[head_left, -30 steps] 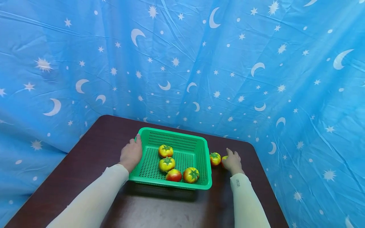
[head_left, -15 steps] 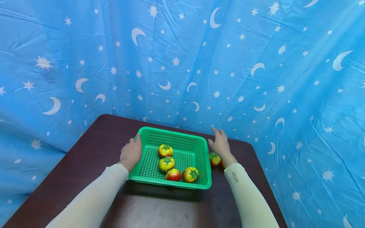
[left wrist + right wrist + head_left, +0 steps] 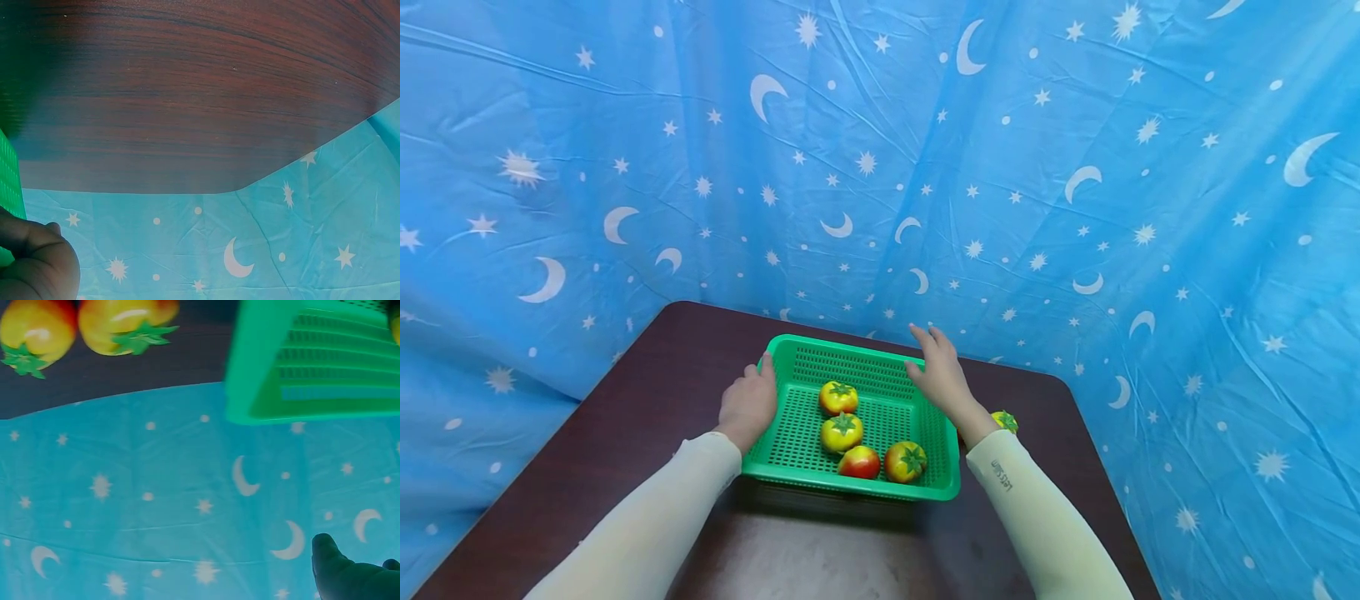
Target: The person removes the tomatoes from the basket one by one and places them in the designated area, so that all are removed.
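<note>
My left hand (image 3: pixel 748 406) grips the left rim of a green plastic basket (image 3: pixel 820 478). Curled fingers (image 3: pixel 44 262) show beside that basket edge in the left wrist view. Inside lie several red and yellow tomatoes, among them a back one (image 3: pixel 837 398) and a right one (image 3: pixel 905 462). My right hand (image 3: pixel 942 377) is over the basket's right rim, fingers extended and spread, with nothing visible in it. Two more tomatoes sit on the table right of the basket: a left one (image 3: pixel 128 324) and a right one (image 3: pixel 37 331). In the head view, my right wrist mostly hides one of them.
The dark wooden table (image 3: pixel 647 417) has rounded far corners. A blue curtain (image 3: pixel 865 167) with white moons and stars hangs behind it and along its sides.
My right hand has left the tomato at the right and moved left, over to the basket's right rim. Both outer tomatoes stay on the table. My left hand keeps its grip.
</note>
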Demonstrator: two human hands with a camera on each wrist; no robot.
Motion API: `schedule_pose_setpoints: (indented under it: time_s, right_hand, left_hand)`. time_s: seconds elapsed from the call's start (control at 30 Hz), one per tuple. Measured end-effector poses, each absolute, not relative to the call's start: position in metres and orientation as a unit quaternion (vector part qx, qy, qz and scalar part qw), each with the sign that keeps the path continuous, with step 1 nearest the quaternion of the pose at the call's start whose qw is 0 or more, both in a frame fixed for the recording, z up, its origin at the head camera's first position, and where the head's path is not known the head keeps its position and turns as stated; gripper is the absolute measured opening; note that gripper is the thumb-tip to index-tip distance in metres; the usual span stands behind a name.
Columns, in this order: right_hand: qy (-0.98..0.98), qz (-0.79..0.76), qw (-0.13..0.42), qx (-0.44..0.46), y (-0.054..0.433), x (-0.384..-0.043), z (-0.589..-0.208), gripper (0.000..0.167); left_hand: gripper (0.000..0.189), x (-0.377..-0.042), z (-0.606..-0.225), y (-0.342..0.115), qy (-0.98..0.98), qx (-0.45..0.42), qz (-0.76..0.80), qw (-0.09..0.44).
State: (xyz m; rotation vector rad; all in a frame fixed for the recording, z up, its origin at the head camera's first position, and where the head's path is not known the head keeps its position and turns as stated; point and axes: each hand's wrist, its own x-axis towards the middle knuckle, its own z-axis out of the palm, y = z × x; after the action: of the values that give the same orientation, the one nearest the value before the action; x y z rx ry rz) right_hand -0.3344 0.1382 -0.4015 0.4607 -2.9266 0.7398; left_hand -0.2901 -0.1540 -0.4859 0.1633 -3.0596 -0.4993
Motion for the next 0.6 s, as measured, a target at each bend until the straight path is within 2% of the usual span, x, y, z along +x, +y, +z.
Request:
schedule_pose_setpoints:
  time_s: [0.6]
  right_hand:
    - [-0.947,0.226,0.010,0.227,0.093,-0.322,-0.407,0.064]
  left_hand:
    - [0.062,-0.290,-0.488,-0.154,-0.986,0.051,-0.154,0.025]
